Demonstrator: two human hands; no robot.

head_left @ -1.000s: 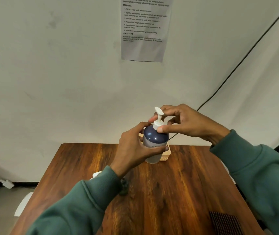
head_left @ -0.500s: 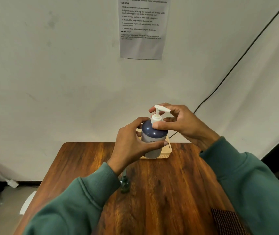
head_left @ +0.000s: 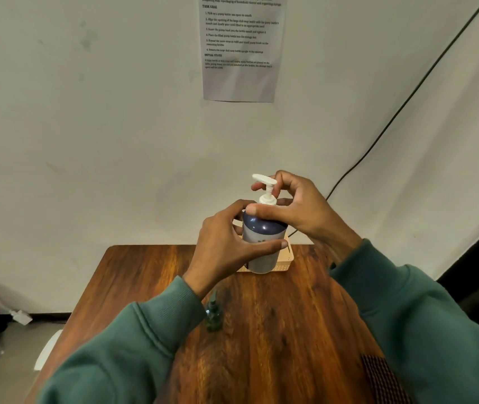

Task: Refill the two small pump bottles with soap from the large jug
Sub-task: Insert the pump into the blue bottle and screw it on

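Observation:
I hold a small pump bottle (head_left: 263,252) with a dark blue top and pale lower body upright in the air above the table's far end. My left hand (head_left: 226,246) wraps around its body. My right hand (head_left: 299,208) pinches the white collar of the pump head (head_left: 266,188), whose nozzle points left. A second small bottle (head_left: 213,314), dark green and translucent, stands on the table beside my left sleeve, partly hidden by it. The large jug is out of sight.
A beige perforated basket (head_left: 286,259) sits at the far edge of the wooden table (head_left: 276,330), behind the held bottle. A dark patterned cloth (head_left: 384,380) lies near the front right. A paper sheet hangs on the wall, and a black cable runs down it.
The pump head has turned: its nozzle pointed upward, then right, and now left. My right fingers shifted around the collar. The bottle stays in my left hand.

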